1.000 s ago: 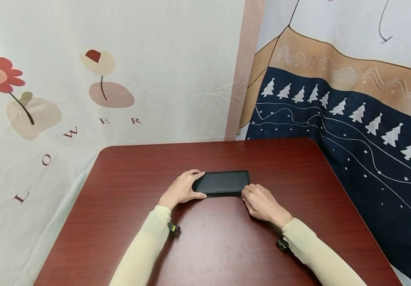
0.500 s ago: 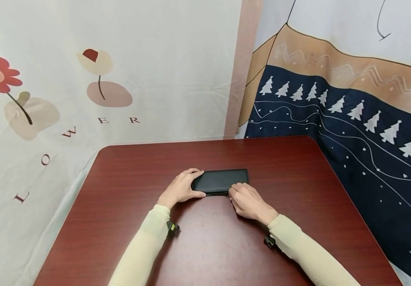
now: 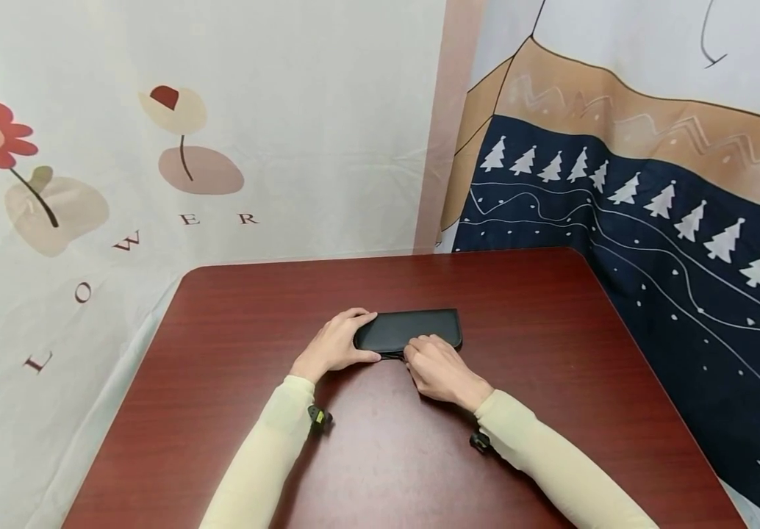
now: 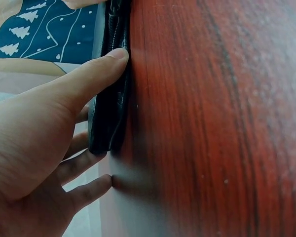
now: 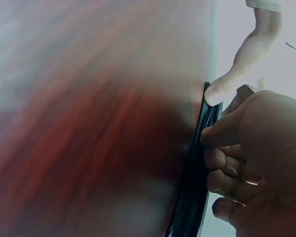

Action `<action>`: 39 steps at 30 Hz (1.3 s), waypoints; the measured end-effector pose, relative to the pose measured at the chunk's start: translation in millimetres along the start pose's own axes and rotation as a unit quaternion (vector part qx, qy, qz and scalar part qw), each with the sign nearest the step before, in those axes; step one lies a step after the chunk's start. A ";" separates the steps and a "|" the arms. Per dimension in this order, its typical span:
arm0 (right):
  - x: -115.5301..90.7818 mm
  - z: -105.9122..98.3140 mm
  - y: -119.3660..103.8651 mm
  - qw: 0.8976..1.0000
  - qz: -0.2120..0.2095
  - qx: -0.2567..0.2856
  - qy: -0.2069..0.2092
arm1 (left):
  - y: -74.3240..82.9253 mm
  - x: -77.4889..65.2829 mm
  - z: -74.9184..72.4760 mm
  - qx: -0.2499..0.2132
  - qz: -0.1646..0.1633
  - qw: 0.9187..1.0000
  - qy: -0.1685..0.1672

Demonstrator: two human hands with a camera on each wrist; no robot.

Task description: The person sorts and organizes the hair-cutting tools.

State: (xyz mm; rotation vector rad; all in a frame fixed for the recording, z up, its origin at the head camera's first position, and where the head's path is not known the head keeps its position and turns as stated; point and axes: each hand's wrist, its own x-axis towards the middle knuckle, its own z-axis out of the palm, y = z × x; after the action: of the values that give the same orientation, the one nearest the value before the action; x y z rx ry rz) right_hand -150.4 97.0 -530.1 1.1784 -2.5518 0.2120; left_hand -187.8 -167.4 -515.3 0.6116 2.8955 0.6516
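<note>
A black zip-around wallet (image 3: 409,329) lies flat near the middle of the table, its zipped long side towards me. My left hand (image 3: 335,344) grips its left end, thumb on the near edge and fingers round the far side. Zipper teeth (image 4: 112,37) run along that edge in the left wrist view. At the near edge, left of its middle, my right hand (image 3: 445,371) pinches at the zipper with curled fingers; the pull itself is mostly covered. From the right wrist, the wallet's edge (image 5: 187,210) passes under my thumb and fingertips, close to the left thumb.
The reddish-brown wooden table (image 3: 234,411) has rounded far corners. A pale cloth with flower prints (image 3: 314,147) hangs behind it, and a dark blue cloth with white trees (image 3: 552,206) hangs along the right. Small black cameras sit at both wrists.
My right hand has slid left along the wallet's near edge, from the right corner to left of the middle. The left hand stays at the left end, and the wallet has barely moved.
</note>
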 end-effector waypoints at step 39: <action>8.5 1.6 -10.9 0.990 0.073 0.087 -0.078 | -3.2 -4.0 0.9 -0.009 -0.002 1.000 0.012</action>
State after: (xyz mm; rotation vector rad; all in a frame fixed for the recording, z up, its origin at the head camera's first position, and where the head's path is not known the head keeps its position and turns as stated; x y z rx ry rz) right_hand -147.6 83.4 -528.7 1.1062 -2.8092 0.3974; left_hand -185.1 -171.3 -517.4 0.6008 2.9083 0.6881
